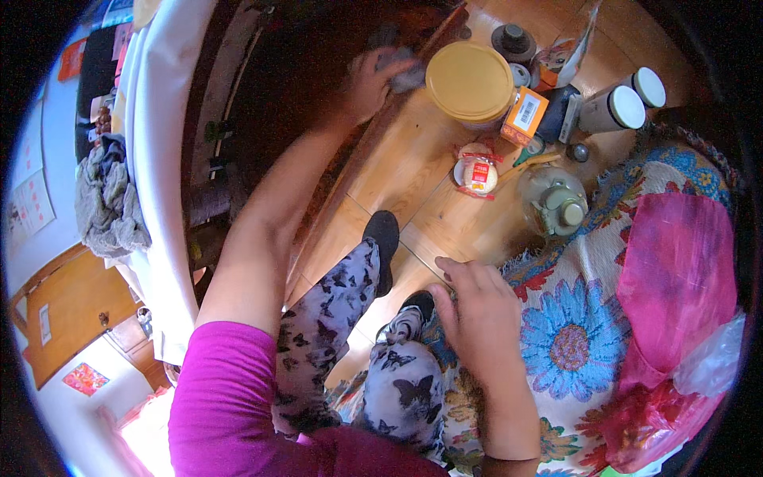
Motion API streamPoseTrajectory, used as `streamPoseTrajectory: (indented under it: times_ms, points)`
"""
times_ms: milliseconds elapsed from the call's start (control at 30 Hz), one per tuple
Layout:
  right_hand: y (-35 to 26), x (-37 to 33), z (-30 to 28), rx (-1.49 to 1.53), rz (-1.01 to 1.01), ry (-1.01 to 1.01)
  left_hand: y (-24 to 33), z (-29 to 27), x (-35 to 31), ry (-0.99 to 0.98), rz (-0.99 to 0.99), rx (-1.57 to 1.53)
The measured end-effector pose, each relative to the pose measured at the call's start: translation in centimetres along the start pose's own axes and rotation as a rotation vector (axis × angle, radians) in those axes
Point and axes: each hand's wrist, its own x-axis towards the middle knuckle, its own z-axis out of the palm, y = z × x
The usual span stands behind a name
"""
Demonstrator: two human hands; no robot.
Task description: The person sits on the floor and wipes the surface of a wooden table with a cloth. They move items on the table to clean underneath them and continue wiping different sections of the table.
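My left hand reaches far forward over a dark wooden surface, close to its edge. A crumpled grey cloth is gripped in its fingers; more grey shows dimly just beyond them. My right hand holds nothing, with its fingers loosely apart, above the flowered cover beside my knee. Near the left hand stands a tub with a tan lid.
On the wooden floor are an orange-and-white box, a wrapped round snack, a clear jug and white-lidded containers. Pink plastic bags lie on the cover at right. A white curtain hangs at left.
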Motion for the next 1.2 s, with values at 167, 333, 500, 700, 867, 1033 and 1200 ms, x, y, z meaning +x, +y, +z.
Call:
streamPoseTrajectory:
  times_ms: [167,333,500,700,867,1033,1200]
  points:
    - [-0.4,0.1,0.2,0.009,-0.031,0.025,1.4,-3.7,-13.2,-0.281,-0.216,0.211]
    - [0.0,-0.1,0.4,0.036,-0.054,0.072,2.7,-6.1,-13.6,-0.396,-0.289,0.188]
    - [0.2,-0.1,0.3,0.031,-0.046,0.077,1.3,-5.3,-8.9,-0.13,-0.522,0.334]
    - [0.2,-0.4,0.1,0.068,-0.058,0.108,6.4,-6.9,-1.0,0.071,-0.363,-0.068]
    - [0.3,-0.6,-0.4,0.064,-0.04,0.097,16.2,-6.8,6.5,-0.071,-0.045,0.089]
    - [0.1,-0.5,-0.2,0.099,-0.065,0.145,16.1,-6.9,7.1,-0.302,-0.121,0.082]
    - [0.1,-0.5,-0.5,0.094,-0.066,0.136,16.2,-10.5,4.8,-0.134,-0.162,0.113]
